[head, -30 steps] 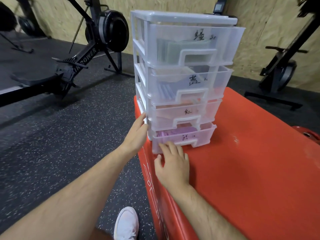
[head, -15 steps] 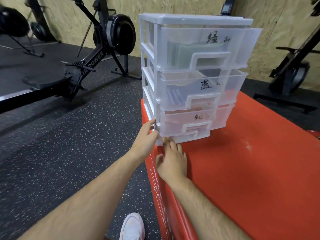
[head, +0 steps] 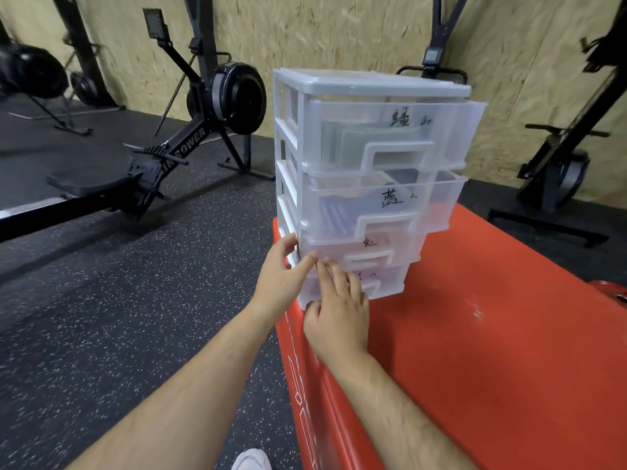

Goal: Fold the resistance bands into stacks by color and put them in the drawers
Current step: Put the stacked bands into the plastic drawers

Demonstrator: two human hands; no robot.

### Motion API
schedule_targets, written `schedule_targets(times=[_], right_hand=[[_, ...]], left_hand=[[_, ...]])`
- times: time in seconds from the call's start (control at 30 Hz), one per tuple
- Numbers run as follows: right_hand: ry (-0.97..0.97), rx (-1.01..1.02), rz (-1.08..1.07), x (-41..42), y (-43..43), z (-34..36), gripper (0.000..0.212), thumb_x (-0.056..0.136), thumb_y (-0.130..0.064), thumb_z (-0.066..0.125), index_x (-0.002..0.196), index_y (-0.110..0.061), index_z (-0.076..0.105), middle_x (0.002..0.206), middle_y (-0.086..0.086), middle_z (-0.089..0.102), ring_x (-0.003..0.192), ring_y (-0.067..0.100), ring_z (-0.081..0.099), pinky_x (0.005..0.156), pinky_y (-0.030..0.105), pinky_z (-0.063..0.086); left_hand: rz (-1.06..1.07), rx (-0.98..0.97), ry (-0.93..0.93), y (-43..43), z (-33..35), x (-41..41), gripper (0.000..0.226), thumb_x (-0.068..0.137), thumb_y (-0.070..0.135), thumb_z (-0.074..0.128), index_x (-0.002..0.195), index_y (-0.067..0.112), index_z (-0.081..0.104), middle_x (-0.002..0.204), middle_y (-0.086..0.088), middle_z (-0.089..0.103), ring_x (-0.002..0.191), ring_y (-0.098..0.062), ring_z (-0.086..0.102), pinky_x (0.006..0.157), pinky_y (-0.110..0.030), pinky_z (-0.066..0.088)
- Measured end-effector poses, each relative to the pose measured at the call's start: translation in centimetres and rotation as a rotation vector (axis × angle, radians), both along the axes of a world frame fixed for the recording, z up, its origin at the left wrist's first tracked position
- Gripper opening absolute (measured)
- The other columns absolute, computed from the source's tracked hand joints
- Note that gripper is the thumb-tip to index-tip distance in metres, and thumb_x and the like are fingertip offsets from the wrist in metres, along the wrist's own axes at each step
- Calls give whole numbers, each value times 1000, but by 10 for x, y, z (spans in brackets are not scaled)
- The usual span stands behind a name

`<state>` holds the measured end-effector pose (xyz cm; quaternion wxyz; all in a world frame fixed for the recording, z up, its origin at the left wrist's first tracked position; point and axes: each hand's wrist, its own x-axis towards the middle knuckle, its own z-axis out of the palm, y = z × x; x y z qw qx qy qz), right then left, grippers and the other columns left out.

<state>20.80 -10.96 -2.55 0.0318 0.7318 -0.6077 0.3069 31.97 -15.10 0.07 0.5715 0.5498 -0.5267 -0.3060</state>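
Observation:
A clear plastic drawer unit (head: 369, 86) with a white frame stands on the near left corner of a red box (head: 492, 351). Its top drawer (head: 451, 130) holds greenish folded bands, the second drawer (head: 437, 205) bluish ones; both stick out a little. The third drawer (head: 400, 249) looks pinkish. The bottom drawer (head: 390, 283) shows purple bands. My left hand (head: 281, 276) rests on the unit's left frame at the lower drawers, thumb on the front. My right hand (head: 339, 317) presses straight fingers against the bottom drawer's front.
A black rowing machine (head: 203, 106) stands on the speckled rubber floor (head: 118, 317) to the left. Another black machine (head: 559, 171) stands at the right by the chipboard wall (head: 339, 35). My white shoe (head: 252, 461) shows at the bottom edge.
The bottom drawer, pulled out a second ago, has been pushed in by my right hand. My left hand stayed on the frame and its thumb came round to the front.

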Motion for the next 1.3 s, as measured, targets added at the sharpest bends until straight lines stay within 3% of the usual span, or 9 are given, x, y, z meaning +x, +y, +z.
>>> schedule_targets(times=[0.13,0.3,0.43,0.6,0.77,0.9,1.0,1.13,1.3], right_hand=[[23,24,60,1,-7,9,74,73,-23,40,147,-24,45,152,-10,45,123,22,48,96,43,49],[-72,-284,138,-9,8,23,53,75,-17,49,125,-19,64,127,-4,62,111,25,57,92,42,49],[-70,-350,59,-9,7,48,65,75,-17,49,140,-22,55,144,-2,52,118,28,52,97,41,46],[2,-279,21,-7,-2,69,75,70,-21,43,145,-23,49,146,-3,49,118,30,51,93,46,49],[75,-143,-2,-7,-18,84,75,72,-25,37,147,-22,48,149,-6,48,120,29,53,88,45,50],[84,-124,37,-6,-22,96,74,76,-25,39,149,-21,43,153,-7,43,127,27,49,93,47,50],[43,-334,36,-12,-13,113,67,74,-24,42,139,-18,55,141,-1,55,120,28,53,92,46,50],[59,-451,-4,-19,-15,148,73,75,-24,42,148,-19,44,151,-1,43,126,29,44,98,44,38],[87,-374,-2,-20,-28,169,74,78,-20,53,150,-20,38,150,-1,40,128,29,40,100,46,41]], left_hand=[[95,-2,0,-11,1,0,37,85,31,74,118,20,61,117,8,65,109,-7,61,99,-34,49],[85,-10,87,-13,6,5,43,81,27,74,120,18,60,117,3,66,111,-12,62,101,-36,49],[-34,-138,294,-7,35,1,39,95,25,61,133,25,54,135,10,58,126,-1,53,106,-26,42],[-206,-140,129,-17,50,4,61,90,51,66,142,23,49,143,5,55,137,-15,46,115,-49,33],[-49,-144,6,-27,58,12,50,87,58,64,129,30,60,127,8,64,121,-8,59,105,-45,46],[29,-169,-108,-27,69,11,26,93,43,63,115,30,64,117,8,64,110,-6,61,99,-42,50],[6,-191,-110,-25,80,17,38,89,45,64,123,28,61,123,8,63,115,-7,59,102,-44,48],[-148,-305,37,-17,131,15,59,86,52,67,139,35,46,143,11,51,132,-5,47,111,-37,39],[-220,-388,-59,-15,173,5,34,90,26,72,119,39,59,118,11,68,113,-4,62,99,-34,52]])
